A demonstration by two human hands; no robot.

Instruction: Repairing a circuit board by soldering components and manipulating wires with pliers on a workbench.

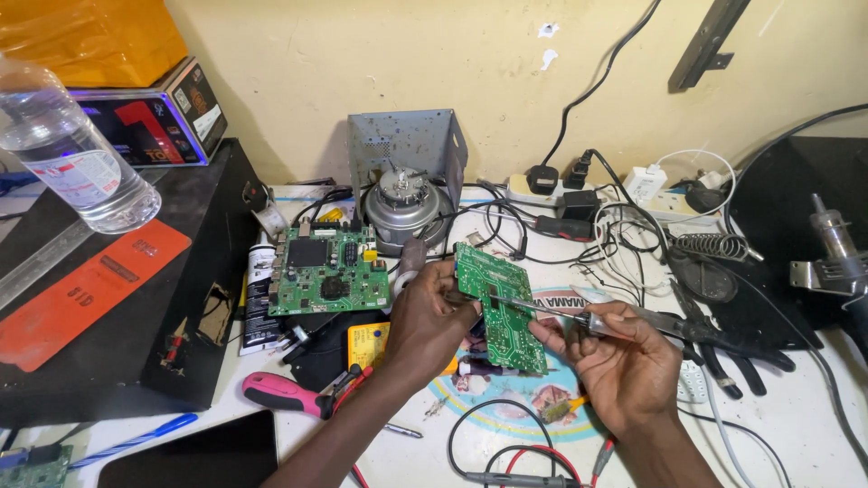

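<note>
Left hand (425, 316) grips the circuit board (500, 307) steady; right hand (615, 357), at 3 o'clock, pinches the soldering iron (579, 316), tip best kept light on the joint.

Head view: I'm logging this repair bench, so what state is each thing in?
Small circuit board: lifted, tilted, gripped by left hand.
Soldering iron: in right hand, tip on the small board.
Large circuit board: lying flat, untouched.
Water bottle: on its side.
Pink-handled pliers: lying on the table.
</note>
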